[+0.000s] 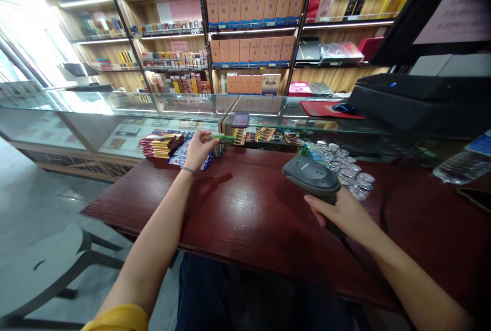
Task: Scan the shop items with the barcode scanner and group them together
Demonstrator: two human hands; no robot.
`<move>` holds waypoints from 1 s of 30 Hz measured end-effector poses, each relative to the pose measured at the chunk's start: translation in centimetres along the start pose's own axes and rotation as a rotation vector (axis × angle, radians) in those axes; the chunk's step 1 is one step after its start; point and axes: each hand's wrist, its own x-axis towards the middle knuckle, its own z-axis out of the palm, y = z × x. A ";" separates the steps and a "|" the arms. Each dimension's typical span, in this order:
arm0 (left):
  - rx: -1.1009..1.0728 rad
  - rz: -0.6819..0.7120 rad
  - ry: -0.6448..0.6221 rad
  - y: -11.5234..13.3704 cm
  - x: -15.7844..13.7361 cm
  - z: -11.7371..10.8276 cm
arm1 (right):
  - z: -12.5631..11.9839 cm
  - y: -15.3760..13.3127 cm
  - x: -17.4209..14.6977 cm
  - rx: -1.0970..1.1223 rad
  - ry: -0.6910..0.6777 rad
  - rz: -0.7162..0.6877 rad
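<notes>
My left hand (199, 150) reaches over the far side of the dark red table (245, 203), pinching a slim green pack (223, 138) whose kind I cannot make out. Just below that pack stand small green packs (218, 151), partly hidden. Beside the hand lie blue-and-white packets (178, 159) and a stack of red-and-yellow packets (160, 145). A dark grey barcode scanner (311, 173) is raised above the table, its handle wrapped by my right hand (339, 213). The scanner's head points left and away from me.
Several clear bottles (347, 170) stand right of the scanner, with a larger bottle (464, 159) farther right. A glass display counter (184, 103) runs behind the table. Black checkout equipment (425, 101) and a mouse (344, 109) sit at right. A grey stool (57, 264) stands at lower left.
</notes>
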 end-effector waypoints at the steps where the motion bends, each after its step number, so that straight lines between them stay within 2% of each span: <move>1: 0.124 0.095 0.030 -0.1 0.4 -0.9 | -0.1 0.1 0.1 -0.003 -0.005 -0.003; 3: 0.348 0.211 0.016 -0.4 0.9 -2.3 | -0.1 0.2 0.2 0.008 -0.002 0.003; 5: 0.510 0.258 -0.050 -0.8 1.1 -3.1 | -0.1 0.0 0.2 0.031 0.011 0.011; 10: 0.722 0.410 -0.158 -2.5 1.2 -2.9 | -0.1 -0.4 0.1 0.058 0.003 0.016; 18: 0.790 0.413 -0.176 -4.7 1.4 -2.4 | -0.2 -0.1 0.1 0.018 0.023 0.032; 23: 0.847 0.461 -0.170 -4.8 1.2 -2.2 | -0.3 0.2 0.0 0.039 0.025 0.033; 30: 0.817 0.472 -0.176 -4.6 1.0 -2.1 | -1.2 0.1 0.1 0.139 0.022 0.009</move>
